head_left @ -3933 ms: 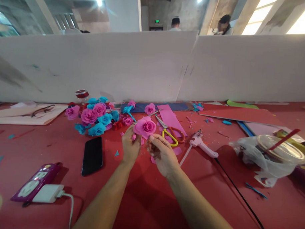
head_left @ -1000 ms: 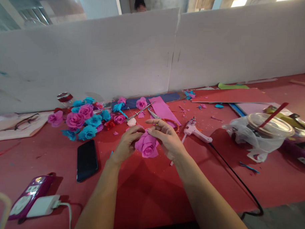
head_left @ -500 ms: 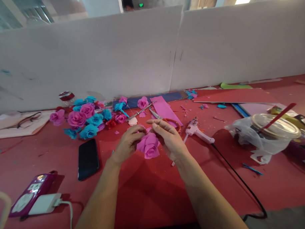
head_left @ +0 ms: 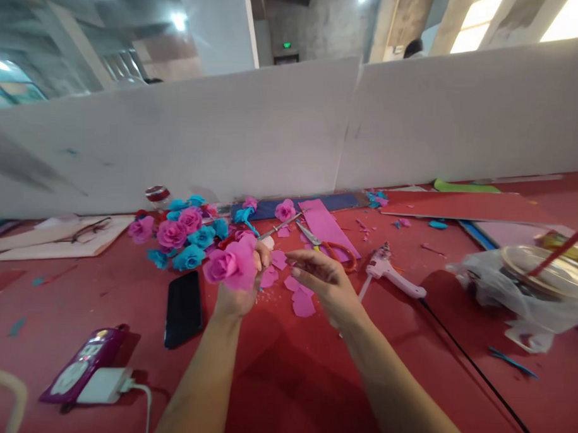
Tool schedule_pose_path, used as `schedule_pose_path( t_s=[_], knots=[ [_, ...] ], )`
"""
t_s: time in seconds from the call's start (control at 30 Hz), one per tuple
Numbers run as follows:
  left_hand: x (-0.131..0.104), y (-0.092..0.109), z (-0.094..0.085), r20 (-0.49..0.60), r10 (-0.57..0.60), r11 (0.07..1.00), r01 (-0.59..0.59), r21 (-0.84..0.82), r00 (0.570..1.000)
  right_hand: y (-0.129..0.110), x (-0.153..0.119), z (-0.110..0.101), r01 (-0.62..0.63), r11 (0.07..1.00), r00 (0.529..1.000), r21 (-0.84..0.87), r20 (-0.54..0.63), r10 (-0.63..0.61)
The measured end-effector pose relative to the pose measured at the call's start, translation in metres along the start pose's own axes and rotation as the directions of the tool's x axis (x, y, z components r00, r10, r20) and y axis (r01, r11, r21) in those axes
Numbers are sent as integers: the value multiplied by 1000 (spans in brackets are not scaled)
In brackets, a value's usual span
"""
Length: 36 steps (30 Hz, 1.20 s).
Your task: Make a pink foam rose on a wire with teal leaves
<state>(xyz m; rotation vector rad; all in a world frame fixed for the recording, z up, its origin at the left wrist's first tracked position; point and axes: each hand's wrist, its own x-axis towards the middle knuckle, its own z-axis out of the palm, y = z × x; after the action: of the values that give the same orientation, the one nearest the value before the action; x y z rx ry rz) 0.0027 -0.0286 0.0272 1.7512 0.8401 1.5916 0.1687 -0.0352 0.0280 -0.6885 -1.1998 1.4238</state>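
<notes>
My left hand [head_left: 241, 298] is closed around the base of a pink paper rose [head_left: 230, 262], whose bloom tilts to the left and hides part of the fingers. To its right, my right hand [head_left: 325, 282] hovers with thumb and fingers apart and nothing visible between them. Loose pink petals [head_left: 303, 301] lie on the red table between and below the hands. Beyond the right hand are scissors [head_left: 333, 248] with orange handles and a pink paper strip [head_left: 330, 229]. A pale pink glue gun [head_left: 392, 274] rests right of that hand.
A bunch of pink and blue paper flowers [head_left: 188, 235] lies at the left, with a black phone [head_left: 184, 309] before it. A purple power strip [head_left: 87, 364] holds a white charger. At the right stands a lidded bowl in a plastic bag [head_left: 514, 294]. A white partition [head_left: 273, 134] borders the back.
The rose has moved left in my left hand and turned sideways. My right hand has come away from it, uncovering loose petals. The camera view has tilted up and swung left.
</notes>
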Motion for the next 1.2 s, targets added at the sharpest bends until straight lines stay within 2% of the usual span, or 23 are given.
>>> schedule_pose_path(
  t_s=[0.07, 0.13, 0.23, 0.3, 0.37, 0.43, 0.53, 0.6, 0.67, 0.73, 0.83, 0.93, 1.0, 1.1, 1.2],
  knots=[
    [3, 5, -2, -110, -31, 969, 3, -247, 993, 0, -2, 1, 79, 995, 995, -59, -50, -82],
    [6, 8, -5, -188, -83, 911, -2, -412, 979, 1, -3, 0, 172, 973, 976, -151, -106, -189],
    [8, 8, -15, -273, -179, 871, 23, -491, 945, -1, -4, -2, 232, 945, 955, -232, -132, -266],
    [8, 7, -20, -268, -237, 850, 66, -522, 934, -3, -3, -3, 191, 952, 968, -241, -112, -223],
    [6, 5, -21, -219, -295, 796, 112, -595, 930, -3, -3, -1, 108, 968, 986, -226, -98, -133],
    [4, 3, -16, -153, -369, 689, 159, -707, 917, -2, -2, 1, 54, 979, 993, -198, -88, -73],
    [1, 2, -1, 11, -471, 436, 243, -866, 882, 4, -2, 5, 68, 982, 994, -178, -77, -83],
    [-1, 3, 11, 142, -496, 269, 307, -913, 856, 7, -2, 7, 87, 982, 993, -165, -70, -99],
    [-3, 4, 20, 240, -499, 162, 362, -918, 833, 8, -2, 8, 92, 987, 991, -133, -89, -104],
    [-5, 5, 27, 297, -503, 113, 402, -909, 812, 7, -2, 8, 92, 991, 984, -101, -142, -106],
    [-6, 4, 34, 330, -529, 95, 441, -893, 782, 4, -2, 7, 96, 991, 971, -92, -211, -113],
    [-7, 1, 40, 348, -617, 87, 500, -861, 706, 4, -2, 7, 88, 988, 968, -130, -222, -116],
    [-8, 0, 43, 372, -652, 55, 531, -846, 661, 5, -1, 7, 114, 975, 954, -189, -253, -160],
    [-10, 1, 43, 424, -633, -5, 545, -839, 648, 5, 0, 7, 174, 940, 918, -294, -296, -263],
    [-10, 2, 42, 449, -611, -29, 548, -836, 652, 4, -1, 6, 253, 879, 879, -404, -283, -383]
  ],
)
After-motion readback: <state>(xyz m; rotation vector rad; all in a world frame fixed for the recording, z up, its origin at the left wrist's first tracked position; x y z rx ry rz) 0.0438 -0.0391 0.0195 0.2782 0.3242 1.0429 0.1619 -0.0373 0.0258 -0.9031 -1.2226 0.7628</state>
